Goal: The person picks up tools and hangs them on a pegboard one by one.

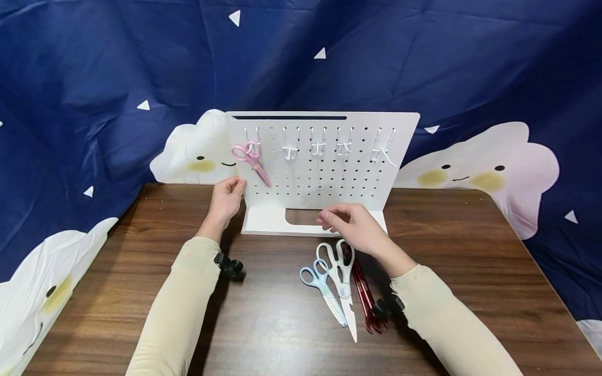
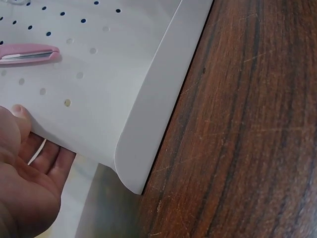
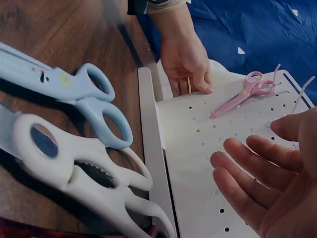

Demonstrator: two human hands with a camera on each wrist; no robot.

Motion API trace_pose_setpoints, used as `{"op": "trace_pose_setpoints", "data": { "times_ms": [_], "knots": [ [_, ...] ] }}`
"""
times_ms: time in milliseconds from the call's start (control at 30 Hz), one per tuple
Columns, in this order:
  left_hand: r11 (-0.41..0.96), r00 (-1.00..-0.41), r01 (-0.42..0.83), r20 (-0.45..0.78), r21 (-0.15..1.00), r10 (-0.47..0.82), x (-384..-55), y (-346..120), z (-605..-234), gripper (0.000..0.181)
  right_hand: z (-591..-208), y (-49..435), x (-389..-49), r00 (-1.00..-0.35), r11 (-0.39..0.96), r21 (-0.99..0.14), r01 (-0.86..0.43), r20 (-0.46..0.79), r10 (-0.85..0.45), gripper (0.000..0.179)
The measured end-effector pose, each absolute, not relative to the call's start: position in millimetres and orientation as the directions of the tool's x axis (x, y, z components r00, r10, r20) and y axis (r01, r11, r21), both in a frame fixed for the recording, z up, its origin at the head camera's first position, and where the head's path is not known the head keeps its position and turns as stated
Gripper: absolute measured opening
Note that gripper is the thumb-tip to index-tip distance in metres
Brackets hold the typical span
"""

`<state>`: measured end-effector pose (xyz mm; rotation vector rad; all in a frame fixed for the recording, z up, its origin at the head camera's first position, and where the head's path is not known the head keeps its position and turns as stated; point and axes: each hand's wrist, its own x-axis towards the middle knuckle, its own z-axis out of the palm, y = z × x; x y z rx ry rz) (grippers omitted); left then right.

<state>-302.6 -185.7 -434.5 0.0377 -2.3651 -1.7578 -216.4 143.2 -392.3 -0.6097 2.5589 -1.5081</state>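
My left hand [image 1: 228, 199] holds the left edge of a white pegboard [image 1: 324, 177], thumb on the front and fingers behind, as the left wrist view also shows. Pink scissors [image 1: 254, 163] hang from the leftmost white hook on the board. In front of the board's base hovers my right hand [image 1: 350, 223], fingers loosely bent and holding nothing. Below it on the table lie light blue scissors [image 1: 322, 284] and white kitchen scissors [image 1: 345, 290] side by side. Red wrenches [image 1: 365, 293] lie just right of them, partly hidden under the right forearm.
Several more white wire hooks, such as the middle hook [image 1: 317, 148], carry nothing. The board stands near the back of the brown wooden table [image 1: 268, 318]. Behind it hangs a dark blue curtain [image 1: 301, 62] with cloud faces and white triangles.
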Motion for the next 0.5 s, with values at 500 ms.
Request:
{"op": "trace_pose_setpoints", "data": {
  "times_ms": [500],
  "knots": [
    [0.266,-0.982,0.086,0.127,0.96,-0.14,-303.4,-185.6,-435.7,0.032,-400.2,155.8,-193.4,-0.915,0.416,-0.874,-0.25,0.073,-0.397,0.026]
  ]
}}
